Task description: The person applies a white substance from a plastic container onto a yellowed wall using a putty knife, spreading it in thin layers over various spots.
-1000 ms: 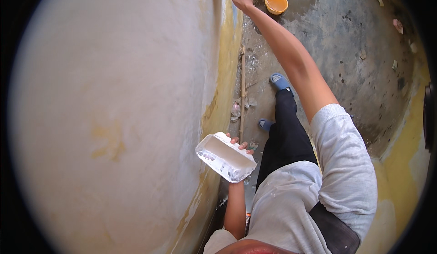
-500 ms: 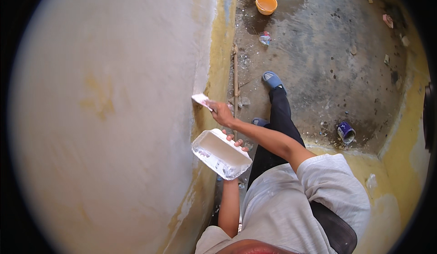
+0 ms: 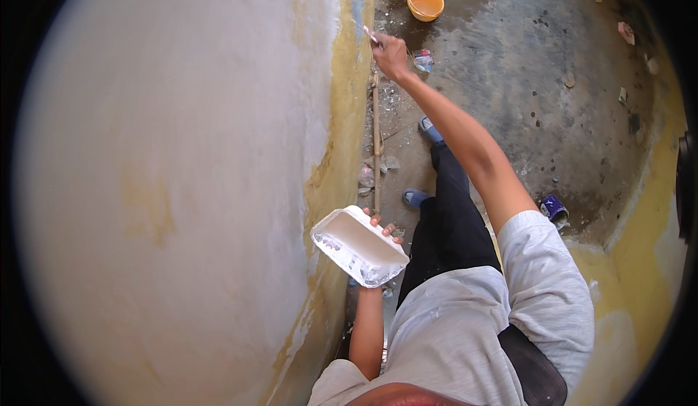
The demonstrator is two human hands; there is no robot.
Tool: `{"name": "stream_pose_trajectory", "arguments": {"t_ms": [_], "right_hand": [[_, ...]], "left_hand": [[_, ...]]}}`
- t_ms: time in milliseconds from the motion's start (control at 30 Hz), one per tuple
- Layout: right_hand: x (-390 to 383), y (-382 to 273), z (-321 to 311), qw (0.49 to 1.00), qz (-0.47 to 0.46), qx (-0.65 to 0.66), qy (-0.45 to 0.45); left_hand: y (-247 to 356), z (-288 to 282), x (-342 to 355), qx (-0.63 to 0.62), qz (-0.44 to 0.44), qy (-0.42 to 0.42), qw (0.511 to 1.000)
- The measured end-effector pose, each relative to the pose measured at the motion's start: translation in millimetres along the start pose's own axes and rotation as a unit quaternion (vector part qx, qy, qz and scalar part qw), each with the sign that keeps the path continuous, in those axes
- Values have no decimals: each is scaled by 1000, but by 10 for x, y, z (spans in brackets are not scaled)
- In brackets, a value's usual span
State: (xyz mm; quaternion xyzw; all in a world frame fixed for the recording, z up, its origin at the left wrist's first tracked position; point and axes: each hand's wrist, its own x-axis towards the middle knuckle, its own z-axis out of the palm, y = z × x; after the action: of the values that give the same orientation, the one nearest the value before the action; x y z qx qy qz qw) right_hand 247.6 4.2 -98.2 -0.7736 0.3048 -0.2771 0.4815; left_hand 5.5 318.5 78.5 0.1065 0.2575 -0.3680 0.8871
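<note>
Right hand (image 3: 392, 57), gripping a slim tool (image 3: 371, 36), has moved well beyond the white tray (image 3: 352, 257) held in the left hand (image 3: 388, 229), shifting work along the wall (image 3: 218, 151).

Soft, even light; dark fisheye edges

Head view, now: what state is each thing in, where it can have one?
White tray: open, white-smeared, held
Left hand: closed on tray edge
Hand tool: held, seen nearly edge-on
Right hand: closed on tool
Wall: patchy white and yellow
Orange basin: upright, open
Purple can: partly hidden, apparently on its side
Blue slippers: worn
</note>
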Motion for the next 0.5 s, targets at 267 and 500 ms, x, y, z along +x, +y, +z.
{"name": "stream_pose_trajectory", "arguments": {"t_ms": [267,500], "right_hand": [[604,-115,742,996,80,50,-2],[-1254,-577,892,992,53,61,-96]], "left_hand": [[16,-126,-13,-13,20,12,1000],[-39,44,34,-41,39,-6,998]]}}
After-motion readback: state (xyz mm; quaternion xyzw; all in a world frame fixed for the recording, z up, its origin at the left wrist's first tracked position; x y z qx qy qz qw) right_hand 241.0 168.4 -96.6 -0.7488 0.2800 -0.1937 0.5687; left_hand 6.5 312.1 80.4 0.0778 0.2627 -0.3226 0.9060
